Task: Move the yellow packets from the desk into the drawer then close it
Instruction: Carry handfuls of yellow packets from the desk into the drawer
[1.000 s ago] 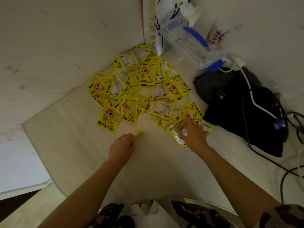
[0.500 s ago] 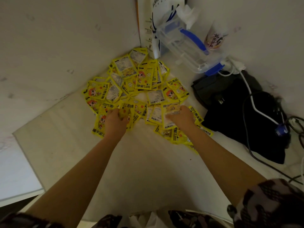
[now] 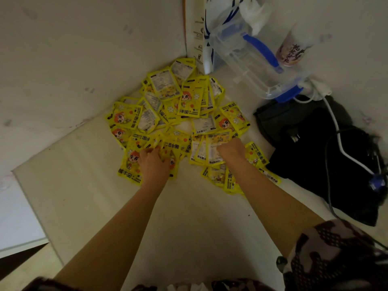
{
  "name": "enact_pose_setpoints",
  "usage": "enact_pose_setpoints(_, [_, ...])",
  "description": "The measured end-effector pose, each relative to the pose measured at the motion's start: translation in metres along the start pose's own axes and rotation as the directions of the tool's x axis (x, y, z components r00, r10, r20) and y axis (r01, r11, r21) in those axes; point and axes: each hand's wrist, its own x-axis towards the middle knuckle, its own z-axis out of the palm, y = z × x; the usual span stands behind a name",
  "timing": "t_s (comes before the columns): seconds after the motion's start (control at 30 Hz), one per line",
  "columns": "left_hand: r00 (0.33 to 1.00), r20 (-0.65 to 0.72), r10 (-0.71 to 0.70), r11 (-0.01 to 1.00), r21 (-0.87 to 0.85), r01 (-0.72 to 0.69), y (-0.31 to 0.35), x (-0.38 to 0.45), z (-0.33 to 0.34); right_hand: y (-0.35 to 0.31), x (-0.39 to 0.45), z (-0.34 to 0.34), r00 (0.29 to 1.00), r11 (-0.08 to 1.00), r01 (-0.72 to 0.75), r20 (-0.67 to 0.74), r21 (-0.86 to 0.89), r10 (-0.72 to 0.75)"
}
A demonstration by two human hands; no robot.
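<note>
Several yellow hand-warmer packets (image 3: 190, 101) lie in a loose overlapping heap in the desk's (image 3: 100, 196) far corner, against the wall. My left hand (image 3: 153, 163) rests on the heap's near-left edge, fingers curled around packets with a cartoon face. My right hand (image 3: 231, 149) is closed like a fist on a few packets at the near-right edge. More packets (image 3: 228, 181) lie under my right forearm. No drawer can be made out in the head view.
A clear plastic box with blue handles (image 3: 252, 59) leans at the back right beside a white paper bag (image 3: 202, 28) and a printed cup (image 3: 292, 51). A black bag (image 3: 315, 156) with a white cable (image 3: 336, 127) covers the right side. The desk's left edge (image 3: 21, 181) drops off.
Both hands moved forward from the near desk into the heap and closed on packets there. The view has shifted closer to the heap.
</note>
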Motion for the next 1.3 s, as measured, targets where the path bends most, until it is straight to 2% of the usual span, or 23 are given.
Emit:
enact_pose_setpoints(0.17, [0.997, 0.011, -0.071, 0.997, -0.015, 0.071, 0.001, -0.001, 0.004, -0.003, 0.000, 0.002, 1.000, 0.998, -0.001, 0.018, 0.060, 0.000])
enact_pose_setpoints(0.33, [0.998, -0.017, -0.052, 0.994, -0.101, 0.050, 0.004, -0.010, -0.003, -0.002, 0.001, 0.000, 1.000, 0.991, -0.018, 0.012, 0.136, 0.017])
enact_pose_setpoints(0.47, [0.998, -0.026, -0.056, 0.988, -0.147, 0.051, 0.005, -0.016, -0.011, -0.001, -0.002, -0.004, 0.998, 0.972, 0.028, 0.052, 0.235, -0.041])
enact_pose_setpoints(0.6, [0.998, -0.046, -0.044, 0.967, -0.253, 0.031, -0.002, -0.022, -0.017, 0.003, -0.004, -0.006, 0.998, 0.962, -0.021, 0.070, 0.271, 0.002])
enact_pose_setpoints(0.77, [0.992, -0.098, -0.075, 0.936, -0.351, 0.036, -0.007, -0.028, -0.027, 0.015, -0.026, -0.027, 0.995, 0.857, -0.030, 0.099, 0.514, -0.025])
enact_pose_setpoints(0.87, [0.993, -0.070, -0.092, 0.901, -0.431, 0.053, -0.003, -0.030, -0.030, 0.026, -0.032, -0.041, 0.987, 0.782, -0.038, 0.144, 0.622, -0.067])
enact_pose_setpoints(1.03, [0.999, -0.031, -0.043, 0.872, -0.488, 0.023, 0.015, -0.033, -0.027, 0.053, -0.034, -0.069, 0.985, 0.768, 0.005, 0.127, 0.641, -0.113])
enact_pose_setpoints(1.2, [0.997, 0.077, -0.001, 0.873, -0.487, 0.039, 0.037, -0.035, -0.013, 0.089, -0.039, -0.087, 0.978, 0.816, -0.004, 0.170, 0.578, -0.116])
enact_pose_setpoints(1.3, [0.995, 0.095, 0.022, 0.892, -0.451, 0.024, 0.048, -0.034, -0.003, 0.108, -0.044, -0.090, 0.972, 0.852, 0.029, 0.185, 0.523, -0.146])
